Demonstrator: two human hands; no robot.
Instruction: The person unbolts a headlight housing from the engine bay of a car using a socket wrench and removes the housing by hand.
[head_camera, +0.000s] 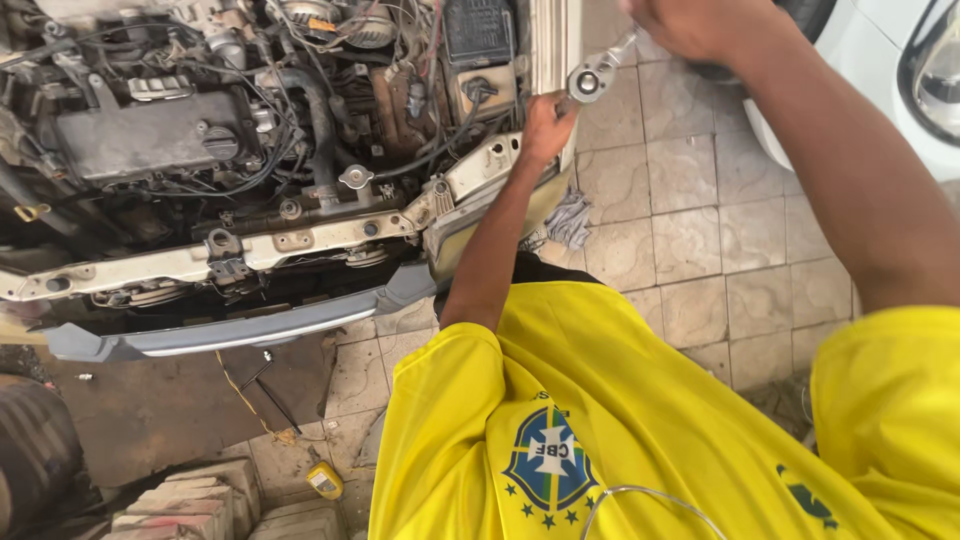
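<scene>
Your right hand (700, 25) is clenched around the handle of one ratchet (600, 70), high at the top edge of the view, with the tool's round head pointing down and left toward the car's front corner. Your left hand (548, 128) is closed just beneath that head, touching the pale fender edge (555, 40) where it meets the headlight bracket (480, 170); whether it pinches a bolt or only steadies the panel, you cannot tell from here. The ratchet head sits right between your two hands, at the near corner of the open engine bay (150, 140). Across the bay's front edge runs one cream crossmember (200, 260), and under it one grey bumper strip (220, 335) hanging along the front. One radiator cap (356, 178) stands just behind the crossmember, and one oil filler cap (220, 142) sits on the dark engine cover. On the tiled floor (690, 240), one grey rag (572, 218) lies just beside the car's corner, below your left forearm. One small yellow bottle (325, 482) lies on the floor near the bottom edge, beside a stack of bricks (190, 505). One tyre (35, 450) shows at the bottom left corner. Part of one white car (880, 60) fills the top right corner, well apart from the engine bay.
</scene>
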